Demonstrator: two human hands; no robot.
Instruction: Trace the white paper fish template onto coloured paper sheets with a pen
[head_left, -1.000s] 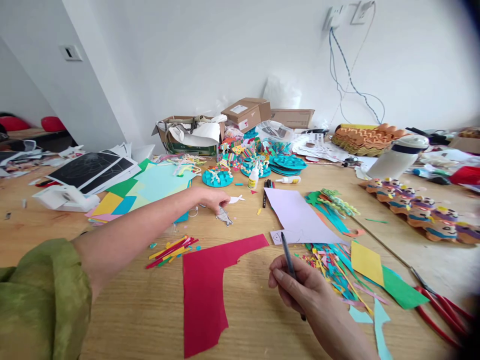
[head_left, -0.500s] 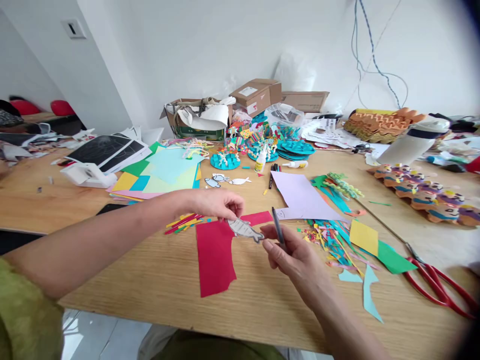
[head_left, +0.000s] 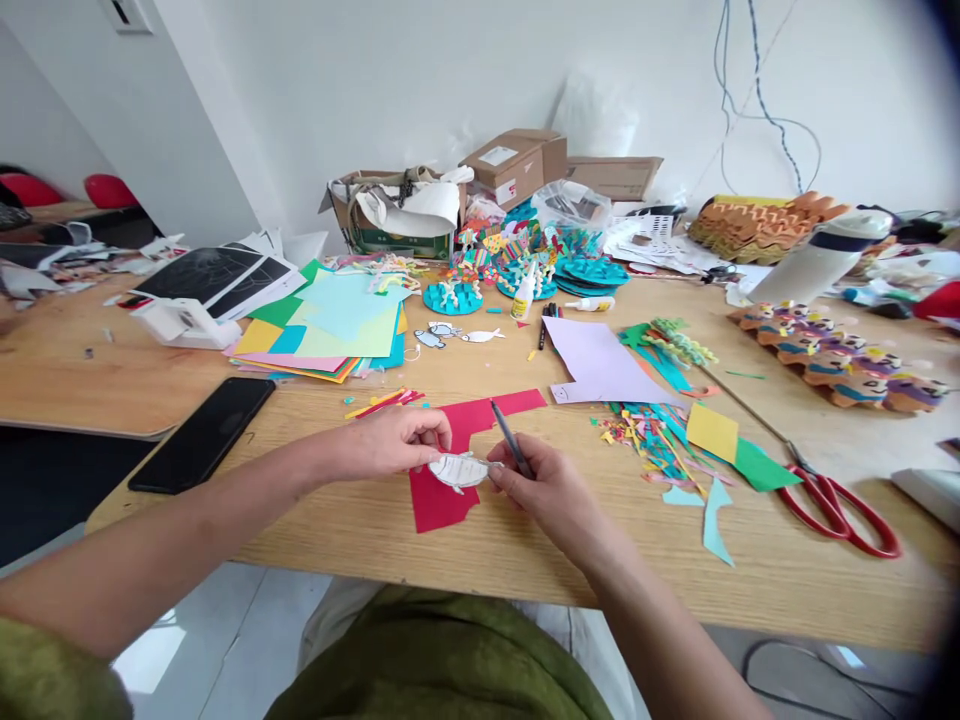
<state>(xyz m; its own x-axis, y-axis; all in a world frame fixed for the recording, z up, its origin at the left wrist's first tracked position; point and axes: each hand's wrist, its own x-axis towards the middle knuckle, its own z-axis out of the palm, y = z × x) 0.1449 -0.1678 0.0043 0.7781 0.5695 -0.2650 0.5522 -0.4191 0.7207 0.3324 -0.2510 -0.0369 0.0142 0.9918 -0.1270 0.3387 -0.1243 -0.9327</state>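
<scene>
A white paper fish cutout with dark drawn lines hangs level between my two hands, over a red paper sheet. My left hand pinches the fish by its head end. At the tail, the thumb and fingertips of my right hand hold the other end. A dark pen also rests in my right hand, its upper end slanting up and to the left. Beyond my hands, several small fish cutouts lie on the table, close to a white glue bottle.
A black phone lies left of my forearm. Colored paper sheets are stacked behind it. To the right are a lilac sheet, paper scraps and red-handled scissors. Painted egg-carton pieces and a white bottle stand farther right.
Both hands have brought the paper fish closer to me, down over the red sheet. It looks whiter and is held more level. The view has shifted, showing more of the phone and my lap.
</scene>
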